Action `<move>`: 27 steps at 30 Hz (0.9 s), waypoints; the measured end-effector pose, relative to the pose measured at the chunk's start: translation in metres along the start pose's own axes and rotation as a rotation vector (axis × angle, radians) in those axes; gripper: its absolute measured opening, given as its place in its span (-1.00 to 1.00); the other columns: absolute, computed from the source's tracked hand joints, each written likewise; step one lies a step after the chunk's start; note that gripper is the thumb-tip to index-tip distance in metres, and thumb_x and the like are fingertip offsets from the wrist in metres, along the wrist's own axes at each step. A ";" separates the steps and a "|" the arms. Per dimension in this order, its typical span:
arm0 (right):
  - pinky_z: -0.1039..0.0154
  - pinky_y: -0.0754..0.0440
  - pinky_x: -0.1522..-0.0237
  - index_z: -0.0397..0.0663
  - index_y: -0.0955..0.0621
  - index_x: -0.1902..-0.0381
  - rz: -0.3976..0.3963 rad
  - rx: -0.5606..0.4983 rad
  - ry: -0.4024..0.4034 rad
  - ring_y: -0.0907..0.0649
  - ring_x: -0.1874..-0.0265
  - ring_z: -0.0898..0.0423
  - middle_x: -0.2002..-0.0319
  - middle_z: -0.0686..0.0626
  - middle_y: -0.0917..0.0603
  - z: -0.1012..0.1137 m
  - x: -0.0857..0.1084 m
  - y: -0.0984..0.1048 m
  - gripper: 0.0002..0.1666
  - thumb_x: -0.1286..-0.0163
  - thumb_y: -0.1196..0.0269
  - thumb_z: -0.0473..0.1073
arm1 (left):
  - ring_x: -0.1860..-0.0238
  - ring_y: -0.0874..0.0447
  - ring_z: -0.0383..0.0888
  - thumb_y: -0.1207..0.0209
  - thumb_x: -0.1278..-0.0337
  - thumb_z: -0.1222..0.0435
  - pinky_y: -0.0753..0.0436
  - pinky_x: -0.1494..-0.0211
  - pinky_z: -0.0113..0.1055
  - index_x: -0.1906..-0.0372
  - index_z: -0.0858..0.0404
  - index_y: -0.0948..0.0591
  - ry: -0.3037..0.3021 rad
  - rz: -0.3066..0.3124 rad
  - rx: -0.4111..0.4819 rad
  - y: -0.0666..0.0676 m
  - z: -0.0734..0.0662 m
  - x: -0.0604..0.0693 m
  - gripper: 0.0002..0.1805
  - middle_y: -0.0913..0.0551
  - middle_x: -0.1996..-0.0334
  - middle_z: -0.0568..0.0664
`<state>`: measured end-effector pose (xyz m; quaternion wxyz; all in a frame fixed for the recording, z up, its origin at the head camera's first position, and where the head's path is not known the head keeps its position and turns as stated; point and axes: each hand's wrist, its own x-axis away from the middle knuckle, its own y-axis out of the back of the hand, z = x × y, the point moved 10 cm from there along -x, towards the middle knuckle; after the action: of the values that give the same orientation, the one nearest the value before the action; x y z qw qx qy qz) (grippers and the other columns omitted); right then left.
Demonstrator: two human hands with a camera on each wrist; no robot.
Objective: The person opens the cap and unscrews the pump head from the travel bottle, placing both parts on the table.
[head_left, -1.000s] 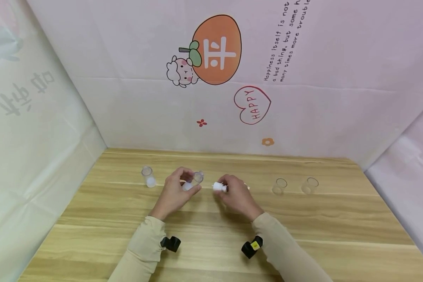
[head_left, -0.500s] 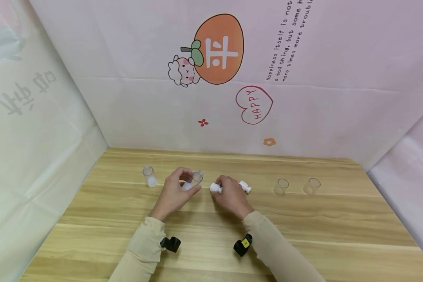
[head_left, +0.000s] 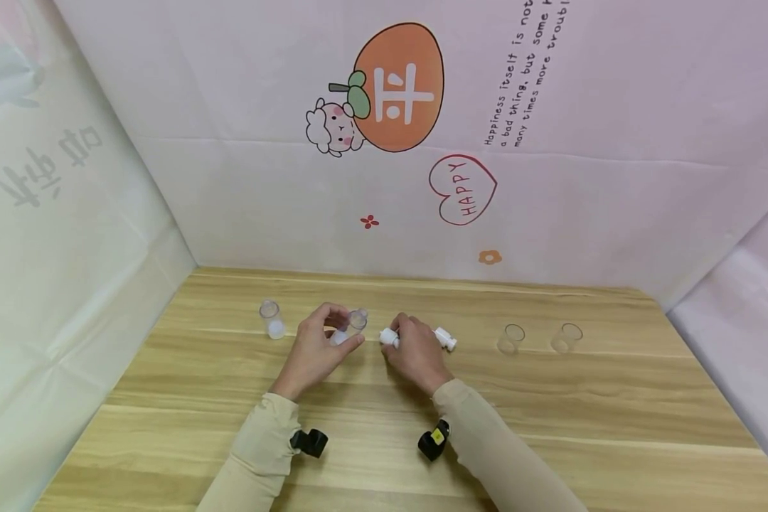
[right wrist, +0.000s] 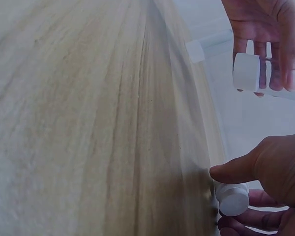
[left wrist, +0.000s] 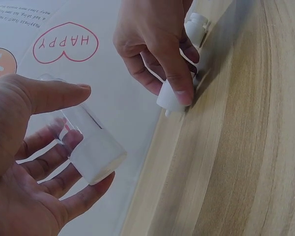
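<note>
In the left wrist view, my left hand (left wrist: 34, 137) grips a clear cylindrical container with a white bottom end (left wrist: 96, 155), tilted and held above the table. The head view shows its clear round rim (head_left: 358, 319) pointing away from me. My right hand (head_left: 416, 348), to the right and apart from it, pinches a small white plastic piece (head_left: 388, 337) low at the tabletop. Seen from the right wrist, that piece (right wrist: 234, 200) has a round end and sits between thumb and fingers. Another white piece with a narrow neck (head_left: 444, 339) lies just right of this hand.
A similar clear container with a white bottom (head_left: 272, 320) stands at the left. Two clear glass-like cylinders, one (head_left: 510, 340) nearer and one (head_left: 566, 338) farther right, stand on the wooden table (head_left: 371, 455). A printed white cloth (head_left: 262, 206) hangs behind.
My right hand has moved slightly left with the white piece, whose visible end has turned. The second white piece has come into fuller view beside it. The left hand stays nearly still.
</note>
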<state>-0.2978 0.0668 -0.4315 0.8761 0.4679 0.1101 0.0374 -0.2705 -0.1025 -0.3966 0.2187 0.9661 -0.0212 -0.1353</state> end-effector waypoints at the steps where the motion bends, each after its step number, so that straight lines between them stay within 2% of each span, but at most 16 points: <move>1: 0.08 -0.58 0.30 -0.18 -0.61 0.20 -0.003 0.004 0.000 -0.59 0.39 0.02 0.35 -0.07 -0.62 0.000 -0.001 0.000 -0.64 -0.13 -0.55 -0.21 | 0.02 -0.61 -0.03 -0.48 -0.10 0.31 -0.63 -0.07 -0.02 0.02 0.22 -0.57 0.001 0.000 0.000 0.000 0.000 0.000 -0.61 -0.63 0.12 -0.01; 10: 0.04 -0.59 0.27 -0.22 -0.60 0.16 -0.015 0.021 -0.026 -0.60 0.33 -0.03 0.30 -0.11 -0.61 -0.003 -0.004 -0.003 -0.60 -0.14 -0.54 -0.19 | 0.02 -0.60 -0.02 -0.47 -0.11 0.31 -0.62 -0.07 0.00 0.01 0.23 -0.56 0.034 -0.009 0.021 0.001 0.004 -0.002 -0.61 -0.64 0.12 0.01; 17: 0.02 -0.62 0.23 -0.23 -0.59 0.06 -0.006 0.021 -0.039 -0.63 0.28 -0.07 0.24 -0.15 -0.64 -0.004 -0.005 -0.004 -0.51 -0.15 -0.54 -0.15 | 0.03 -0.60 0.00 -0.47 -0.11 0.30 -0.62 -0.07 -0.02 0.01 0.24 -0.56 0.062 -0.027 0.033 0.002 0.010 -0.003 -0.61 -0.65 0.11 0.10; 27: 0.03 -0.62 0.26 -0.24 -0.59 0.06 -0.002 0.014 -0.026 -0.63 0.31 -0.05 0.25 -0.15 -0.63 -0.003 -0.004 -0.004 -0.49 -0.15 -0.55 -0.12 | 0.03 -0.59 0.01 -0.46 -0.13 0.30 -0.60 -0.03 -0.05 0.00 0.27 -0.55 0.080 -0.025 0.051 0.001 0.014 -0.003 -0.61 -0.65 0.08 0.19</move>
<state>-0.3028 0.0662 -0.4361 0.8741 0.4746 0.0994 0.0298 -0.2773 -0.1094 -0.4075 0.1932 0.9762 -0.0037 -0.0988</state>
